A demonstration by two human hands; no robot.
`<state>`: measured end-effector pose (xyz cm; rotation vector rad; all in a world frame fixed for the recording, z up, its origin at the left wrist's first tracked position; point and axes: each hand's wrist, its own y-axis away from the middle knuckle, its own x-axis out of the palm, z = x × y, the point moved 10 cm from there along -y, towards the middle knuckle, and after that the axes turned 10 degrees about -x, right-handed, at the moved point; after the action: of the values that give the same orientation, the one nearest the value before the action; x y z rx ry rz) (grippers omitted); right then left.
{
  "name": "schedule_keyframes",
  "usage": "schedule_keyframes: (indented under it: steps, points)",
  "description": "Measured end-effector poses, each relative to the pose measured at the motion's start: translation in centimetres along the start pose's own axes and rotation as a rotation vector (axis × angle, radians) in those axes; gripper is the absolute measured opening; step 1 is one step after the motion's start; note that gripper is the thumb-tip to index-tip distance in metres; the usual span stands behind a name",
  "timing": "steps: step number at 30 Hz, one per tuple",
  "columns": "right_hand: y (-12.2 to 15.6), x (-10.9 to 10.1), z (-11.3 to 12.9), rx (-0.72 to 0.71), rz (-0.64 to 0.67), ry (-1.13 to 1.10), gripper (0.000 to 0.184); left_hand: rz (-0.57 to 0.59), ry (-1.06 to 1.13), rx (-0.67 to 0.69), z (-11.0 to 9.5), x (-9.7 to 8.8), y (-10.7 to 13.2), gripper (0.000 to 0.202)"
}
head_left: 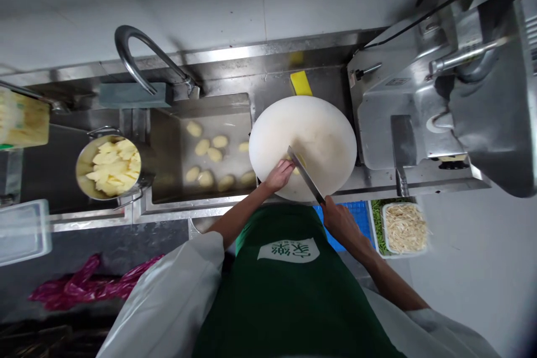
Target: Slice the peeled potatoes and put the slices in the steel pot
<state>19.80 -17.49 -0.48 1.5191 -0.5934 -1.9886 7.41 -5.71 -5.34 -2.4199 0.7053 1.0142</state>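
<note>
A round white cutting board (323, 123) lies on the steel counter in front of me. My right hand (335, 215) is wrapped round the handle of a knife (309, 180), whose blade slants up and left across the board. Under and beside the blade a piece of peeled potato (296, 170) shows in part. The curled fingers of my left hand (280, 175) press on the potato at the blade's left side. Most of the potato is hidden by the blade and fingers.
Peeled potatoes (215, 155) lie in the sink at left. Farther left, a pot (79, 170) holds potato pieces (113, 165). A yellow sponge (301, 83) sits behind the board. A cleaver (403, 142) rests on the slicing machine (377, 106) at right. Shredded food (405, 226) fills a tub below.
</note>
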Motion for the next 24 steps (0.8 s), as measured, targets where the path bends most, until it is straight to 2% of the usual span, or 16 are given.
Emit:
schedule_keyframes:
  steps: [6, 11, 17, 24]
  points:
    - [-1.9, 0.7, 0.1, 0.030, 0.036, -0.012, 0.023, -0.011, -0.006, -0.008, 0.2, -0.1, 0.1, 0.029]
    - [-0.8, 0.2, -0.1, -0.013, -0.001, -0.037, 0.027, -0.001, 0.007, -0.004, 0.2, 0.0, 0.2, 0.030]
    - [-1.7, 1.0, -0.2, 0.026, 0.040, -0.031, 0.021, -0.014, 0.001, 0.007, 0.1, -0.2, 0.1, 0.030]
    - [-0.5, 0.5, -0.4, -0.006, 0.007, -0.064, 0.022, 0.000, 0.023, -0.009, 0.0, -0.3, 0.0, 0.030]
